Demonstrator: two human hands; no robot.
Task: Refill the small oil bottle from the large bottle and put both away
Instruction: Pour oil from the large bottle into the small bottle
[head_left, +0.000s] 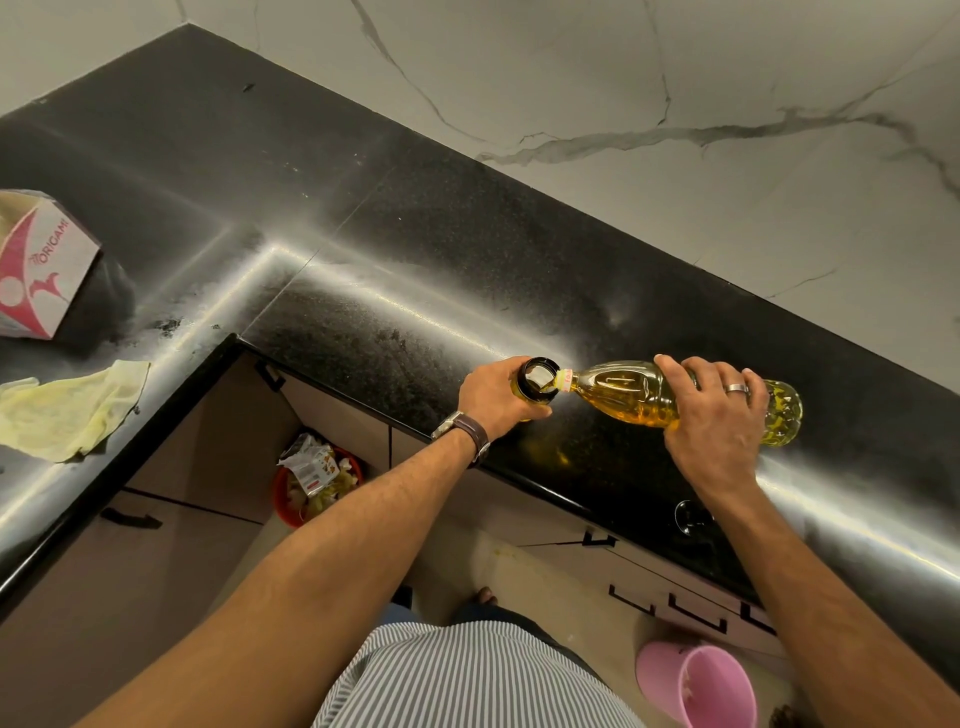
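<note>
The large clear bottle (628, 394) of yellow oil lies tipped almost level above the black counter (415, 249), its mouth resting in the open top of the small oil bottle (539, 379). Oil runs into the small bottle. My right hand (714, 415) grips the large bottle around its body, near the base. My left hand (496, 397) wraps around the small bottle, which stands upright near the counter's front edge; its body is mostly hidden by my fingers.
A white and pink tissue box (39, 265) and a pale yellow cloth (72, 410) lie on the left counter. A round dark cap or lid (691, 517) sits by my right wrist. Below are a red bin (317, 480) and a pink bucket (698, 686).
</note>
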